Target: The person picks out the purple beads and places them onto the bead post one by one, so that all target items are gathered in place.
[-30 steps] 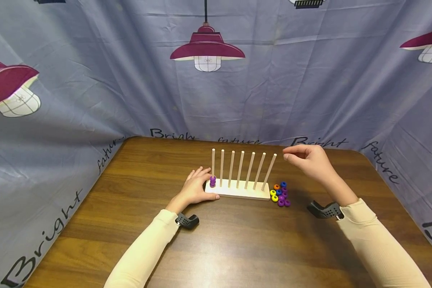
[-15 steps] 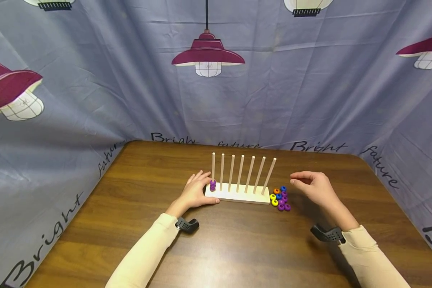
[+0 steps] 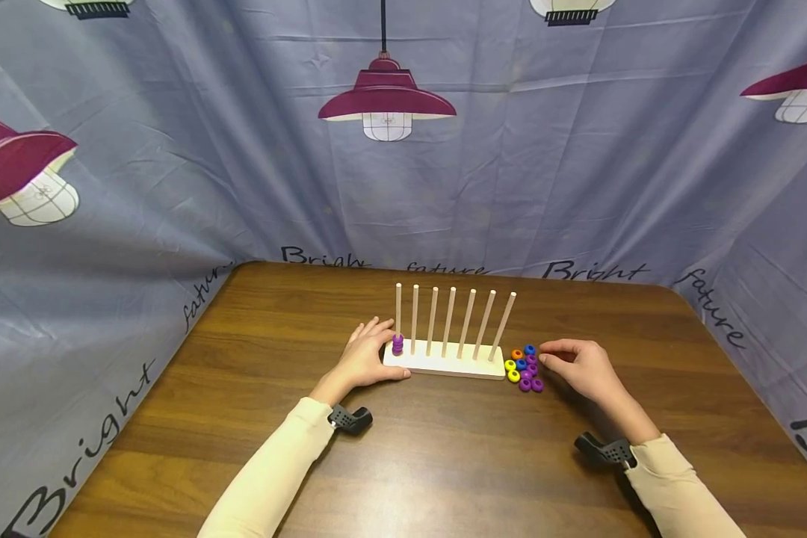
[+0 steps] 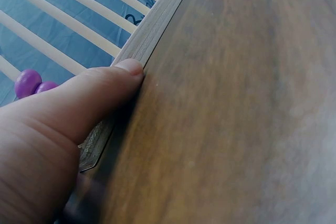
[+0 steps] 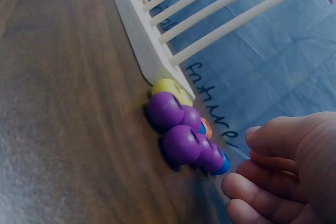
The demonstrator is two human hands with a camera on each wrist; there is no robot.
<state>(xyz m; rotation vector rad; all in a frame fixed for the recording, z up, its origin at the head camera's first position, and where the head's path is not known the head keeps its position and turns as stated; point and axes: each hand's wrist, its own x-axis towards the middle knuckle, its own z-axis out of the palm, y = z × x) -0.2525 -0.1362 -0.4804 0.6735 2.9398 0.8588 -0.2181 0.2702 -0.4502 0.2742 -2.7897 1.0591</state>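
A pale wooden peg board [image 3: 444, 365] with several upright pegs stands on the table. My left hand [image 3: 363, 359] grips its left end, thumb along the front edge and fingers around behind. Purple beads [image 3: 397, 345] are stacked low on the leftmost peg. Off the right end of the board lies a cluster of loose beads: yellow [image 3: 514, 376], orange [image 3: 517, 354], blue [image 3: 530, 349] and purple [image 5: 181, 144]. My right hand [image 3: 583, 366] hovers just right of this cluster, fingers loosely bent. In the right wrist view a gap shows between thumb and fingers, with no bead held.
Brown wooden tabletop [image 3: 444, 463] spreads in front of the board and to both sides. A grey-blue curtain [image 3: 403, 202] printed with lamps and lettering hangs behind the table's back edge. Each wrist wears a black camera mount [image 3: 351, 420].
My right hand has come down from above the right side of the board to beside the loose beads. The left hand and the board have stayed in place.
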